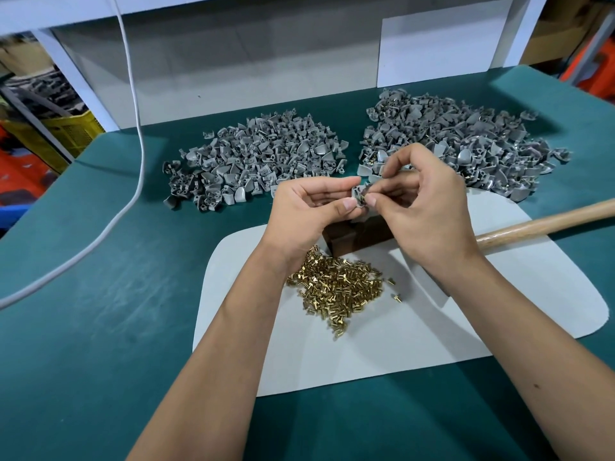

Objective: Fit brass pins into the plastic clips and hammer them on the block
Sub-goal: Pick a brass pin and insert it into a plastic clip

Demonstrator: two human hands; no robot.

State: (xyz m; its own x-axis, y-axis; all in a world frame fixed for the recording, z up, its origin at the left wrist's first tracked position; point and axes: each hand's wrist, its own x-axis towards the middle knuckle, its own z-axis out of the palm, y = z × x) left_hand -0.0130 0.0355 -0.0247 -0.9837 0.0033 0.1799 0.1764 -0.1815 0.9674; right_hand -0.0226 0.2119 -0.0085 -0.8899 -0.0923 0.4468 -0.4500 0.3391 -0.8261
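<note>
Watching the head view, the only one I have, I see the left hand (pixel 311 202) pinching a grey plastic clip (pixel 357 197) between thumb and fingers, just above the dark block (pixel 352 236). The right hand (pixel 429 207) meets it from the other side, its grip closed on a brass pin (pixel 363 196) pressed at the clip's face; the pin is tiny and mostly hidden, so I cannot tell how far it has gone in.

Below both grips, nearer me, the loose pile of brass pins (pixel 339 287) lies on the pale mat (pixel 416 334). Beyond the left grip sits the left heap of clips (pixel 259 158), with no brass showing. Beyond the right grip, the right heap of clips (pixel 466 148) shows glints of brass, so I judge those finished. The hammer handle (pixel 545 222) lies to the right of the right hand, untouched, on the green tabletop (pixel 100 294).

My judgement: many clips are done, this one is at the fitting step and not yet hammered, and a large heap remains.
</note>
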